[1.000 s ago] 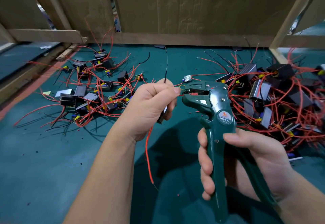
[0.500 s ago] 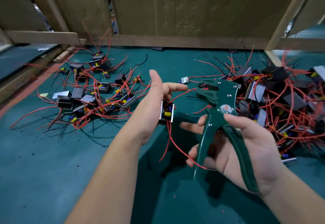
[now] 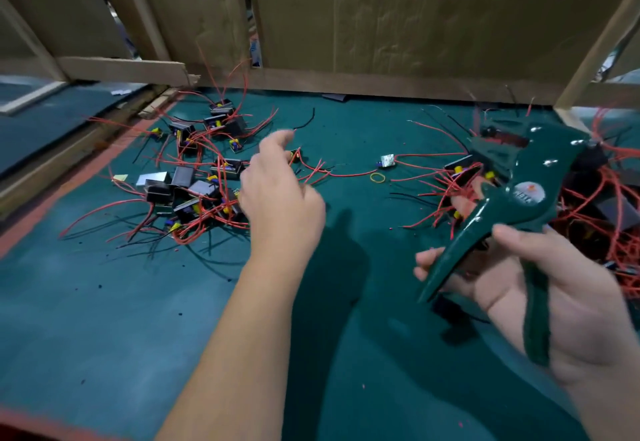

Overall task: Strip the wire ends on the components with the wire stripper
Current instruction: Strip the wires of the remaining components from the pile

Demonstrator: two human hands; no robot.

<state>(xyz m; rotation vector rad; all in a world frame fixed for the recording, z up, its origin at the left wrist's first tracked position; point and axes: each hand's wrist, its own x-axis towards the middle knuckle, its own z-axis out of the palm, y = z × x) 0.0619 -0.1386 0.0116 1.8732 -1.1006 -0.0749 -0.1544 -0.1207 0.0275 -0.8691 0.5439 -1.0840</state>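
Along the back, a creased cardboard wall (image 3: 415,25) set behind a wooden frame (image 3: 346,82). Below it, spread across the whole bench, a teal mat (image 3: 104,319) flecked with dark and red scraps.

At far right, the larger heap of components (image 3: 595,212): black and grey boxes tangled in red wires, partly hidden behind the tool. At left, the smaller heap of components (image 3: 194,191), the same boxes with red leads fanned out over the mat.

Left hand (image 3: 280,194) over the near edge of the smaller heap, forefinger stretched forward, other fingers loosely bent. Apparently empty, though blur smears the fingertips.

Right hand (image 3: 540,288) clasped round the green wire stripper (image 3: 526,194), thumb on top. Handles spread apart, one swung out to the left. Tool head raised in front of the larger heap.

Between the heaps, a lone component (image 3: 387,160) with a silvery face, flat on the mat, red leads trailing both ways. Just beside it, nearer the viewer, a yellow rubber band (image 3: 377,177).
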